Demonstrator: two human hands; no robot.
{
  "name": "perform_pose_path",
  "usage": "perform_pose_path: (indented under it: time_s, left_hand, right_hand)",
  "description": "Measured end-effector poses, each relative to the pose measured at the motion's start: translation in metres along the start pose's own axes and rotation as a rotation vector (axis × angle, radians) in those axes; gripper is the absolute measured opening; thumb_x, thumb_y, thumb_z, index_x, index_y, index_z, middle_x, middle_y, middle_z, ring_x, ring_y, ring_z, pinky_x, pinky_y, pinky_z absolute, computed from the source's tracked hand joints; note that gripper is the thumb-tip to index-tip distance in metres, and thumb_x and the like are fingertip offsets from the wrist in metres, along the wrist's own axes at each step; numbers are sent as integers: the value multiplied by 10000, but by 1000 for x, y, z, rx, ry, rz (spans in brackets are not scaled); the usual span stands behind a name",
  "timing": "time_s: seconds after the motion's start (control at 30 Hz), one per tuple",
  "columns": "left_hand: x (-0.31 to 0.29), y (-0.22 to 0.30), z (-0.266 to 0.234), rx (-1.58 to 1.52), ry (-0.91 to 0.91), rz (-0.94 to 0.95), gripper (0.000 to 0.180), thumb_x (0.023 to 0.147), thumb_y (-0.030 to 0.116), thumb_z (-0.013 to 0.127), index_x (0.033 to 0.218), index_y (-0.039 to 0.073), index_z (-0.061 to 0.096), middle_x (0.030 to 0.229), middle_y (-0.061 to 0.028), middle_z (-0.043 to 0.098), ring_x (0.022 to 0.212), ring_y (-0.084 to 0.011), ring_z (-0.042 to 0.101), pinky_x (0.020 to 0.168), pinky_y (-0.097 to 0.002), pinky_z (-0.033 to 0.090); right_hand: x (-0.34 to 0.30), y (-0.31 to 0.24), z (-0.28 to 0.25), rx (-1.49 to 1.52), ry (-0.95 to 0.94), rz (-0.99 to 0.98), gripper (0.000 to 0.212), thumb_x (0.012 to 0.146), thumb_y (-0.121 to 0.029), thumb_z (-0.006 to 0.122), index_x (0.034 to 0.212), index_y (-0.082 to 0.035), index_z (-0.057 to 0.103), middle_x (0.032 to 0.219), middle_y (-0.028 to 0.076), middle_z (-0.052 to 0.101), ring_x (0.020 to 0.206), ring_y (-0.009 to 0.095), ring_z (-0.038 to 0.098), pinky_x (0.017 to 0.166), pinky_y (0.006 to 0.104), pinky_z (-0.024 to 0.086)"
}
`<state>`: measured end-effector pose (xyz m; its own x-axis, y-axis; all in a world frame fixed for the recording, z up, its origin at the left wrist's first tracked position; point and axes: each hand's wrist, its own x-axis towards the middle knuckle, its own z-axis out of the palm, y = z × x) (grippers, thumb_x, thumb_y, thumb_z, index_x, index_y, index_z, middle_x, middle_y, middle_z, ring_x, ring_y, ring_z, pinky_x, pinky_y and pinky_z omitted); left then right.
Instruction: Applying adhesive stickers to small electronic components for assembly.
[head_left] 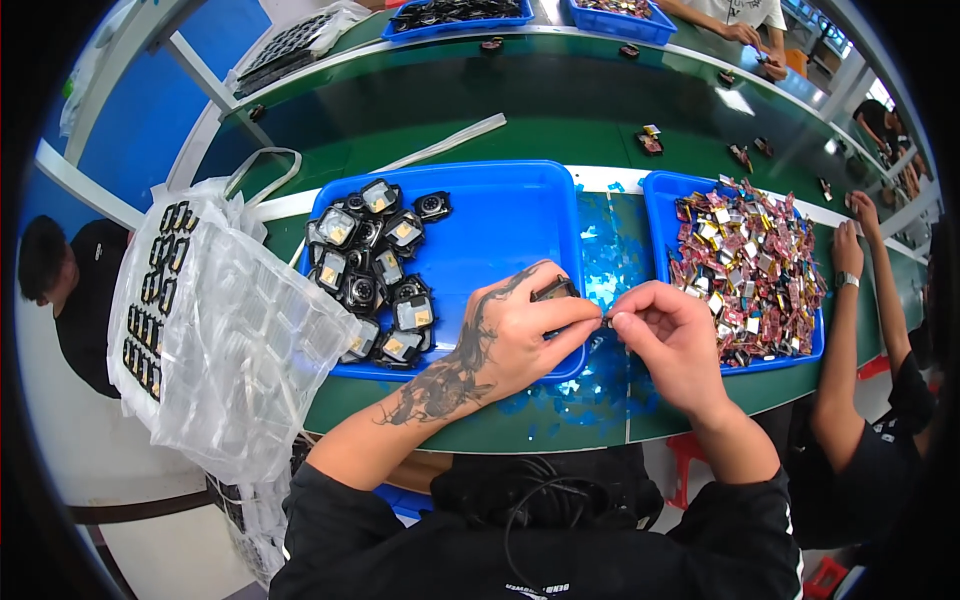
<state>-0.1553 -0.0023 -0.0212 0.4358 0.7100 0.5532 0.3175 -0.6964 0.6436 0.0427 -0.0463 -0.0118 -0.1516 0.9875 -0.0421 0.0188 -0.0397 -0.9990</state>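
My left hand [530, 325], with a tattooed wrist, is closed around a black watch case [556, 290], mostly hidden by the fingers. Thumb and fingertips of my right hand [672, 335] are pinched together, meeting my left fingertips over a small dark piece too tiny to name. Both hands hover above the near right corner of a blue tray [500, 185]. Several black watch cases [385, 262] with pale square parts lie piled in the tray's left half. Right of my hands, a second blue tray [655, 215] holds a heap of small red circuit boards with silvery and yellow parts [750, 270].
Blue film scraps [600, 265] litter the green table between the trays. Clear plastic bagging with black frames [220, 330] hangs at the left edge. Beyond runs a green conveyor belt [560, 110] with scattered small assemblies. A co-worker's arms [850, 310] reach in at right.
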Motion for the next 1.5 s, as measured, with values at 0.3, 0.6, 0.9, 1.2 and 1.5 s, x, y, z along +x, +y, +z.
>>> perform_pose_path:
  time_s: [0.3,0.6,0.9,1.2,1.5]
  left_hand:
    - [-2,-6,5,-290,-151,-155,115,752,66,778,849,38,724,810,-58,625,707,-175,599,613,-294,478]
    - [-6,-3,6,-478,-230,-259,105,754,41,769,851,31,731,825,-70,637,749,-176,603,652,-289,480]
    - [-6,-2,9,-328,-166,-195,106,756,62,767,853,50,728,776,-71,646,719,-200,632,615,-306,501]
    - [-4,-1,9,-338,-115,-219,107,730,9,770,830,11,732,721,-74,666,727,-179,601,656,-302,484]
    - [-5,-3,8,-313,-110,-163,122,731,28,778,845,22,733,769,-79,643,694,-178,606,592,-289,479]
  right_hand:
    - [6,1,-2,-275,56,-273,72,898,-41,651,883,18,613,865,36,630,770,66,590,659,215,487]
    - [5,0,-13,144,-105,114,146,922,-124,639,858,6,630,780,12,633,710,45,563,620,194,445]
    - [5,-2,-8,7,-95,45,144,951,-126,592,894,5,607,797,-14,592,702,28,517,617,188,426]
    - [-3,-6,-12,-68,-115,-44,55,906,-43,613,922,9,604,851,44,588,784,96,562,695,223,473]
    - [-3,-1,-2,-248,6,-222,88,937,-59,569,893,17,570,842,74,590,766,135,570,686,272,465]
